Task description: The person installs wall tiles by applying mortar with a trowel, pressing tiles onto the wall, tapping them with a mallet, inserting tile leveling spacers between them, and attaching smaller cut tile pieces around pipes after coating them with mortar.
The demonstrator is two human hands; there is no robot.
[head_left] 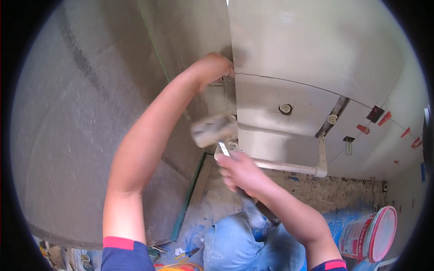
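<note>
Grey wall (72, 117) fills the left side, and pale tiles (289, 45) cover the wall ahead; their straight left edge stands apart from the grey wall, and one long joint crosses them. Below lies one stained floor (203, 189), edged on the left by a dark green strip (186, 203). Two arms reach in from the lower edge, the left arm (140, 153) higher, the right arm (294, 207) lower, with a wide gap between them. Two denim legs (230, 244) show at bottom centre. One red-and-white bucket (368, 235) sits near the right rim, well apart from the right arm. One white pipe (289, 167) runs low along the tiles and turns up at its right end. One mallet (214, 130), its head blurred, is in mid-view, gripped by its handle in the right hand (242, 171); open room separates the head from the left hand (217, 67). That hand is bent inward at the tiles' left edge, by the joint; whether it holds anything, I cannot tell. Three round fittings (285, 109), two dark square holes (375, 114) and five red wedges (363, 129) dot the tiled side.
</note>
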